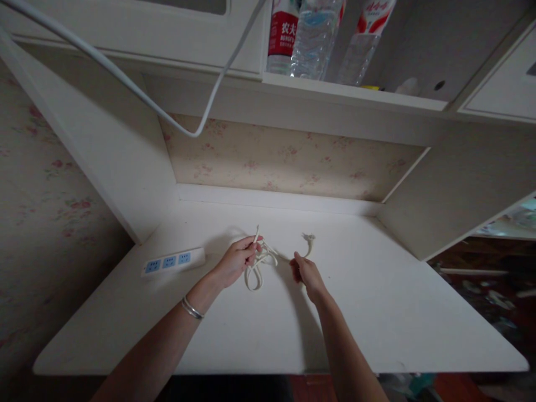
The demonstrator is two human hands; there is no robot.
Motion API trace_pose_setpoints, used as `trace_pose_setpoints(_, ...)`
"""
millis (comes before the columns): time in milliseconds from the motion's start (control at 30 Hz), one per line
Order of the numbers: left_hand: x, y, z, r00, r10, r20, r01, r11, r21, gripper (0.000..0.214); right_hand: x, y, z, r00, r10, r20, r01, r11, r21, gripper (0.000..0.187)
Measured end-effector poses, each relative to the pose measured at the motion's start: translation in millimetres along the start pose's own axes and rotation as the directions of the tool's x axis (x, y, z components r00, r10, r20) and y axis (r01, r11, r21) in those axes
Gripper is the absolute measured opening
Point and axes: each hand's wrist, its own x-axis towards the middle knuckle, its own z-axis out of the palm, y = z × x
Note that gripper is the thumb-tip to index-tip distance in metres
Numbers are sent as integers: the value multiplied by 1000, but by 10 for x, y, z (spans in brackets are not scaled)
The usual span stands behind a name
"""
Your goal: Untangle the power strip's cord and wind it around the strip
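Observation:
A cream-coloured cord (254,279) hangs in loose loops at the middle of the white desk. My left hand (240,257), with a silver bangle (191,308) on its wrist, is closed in a pinch on the cord, and a short end sticks up above the fingers. To its right, my right hand (306,274) is closed round another part of the cord. From that hand a frayed, tassel-like end (309,241) points away toward the back of the desk. Part of the cord is hidden behind the fingers.
A white power strip (173,261) with blue sockets lies left of my hands on the desk (377,312). Overhead, a shelf holds several plastic bottles (316,39). A bent white rod or cable (195,133) hangs in front at upper left. Side panels bound the desk.

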Motion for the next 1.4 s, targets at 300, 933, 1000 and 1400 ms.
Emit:
trace_pose_setpoints(300,-220,11,-24,982,98,160,-169,834,526,23,-43,-465,694,961,-1,276,-14,998,55,53)
trace_pose_setpoints(933,-91,44,104,948,-315,-40,316,948,21,53,-158,-290,746,930,-191,315,160,979,123,32)
trace_pose_setpoints(1000,-32,70,149,952,-304,-36,306,948,93,43,-173,-251,699,913,-244,326,236,970,64,32)
trace_pose_setpoints(1400,27,283,113,985,-132,-107,142,986,86,16,-119,47,445,988,-135,77,147,975,-166,32)
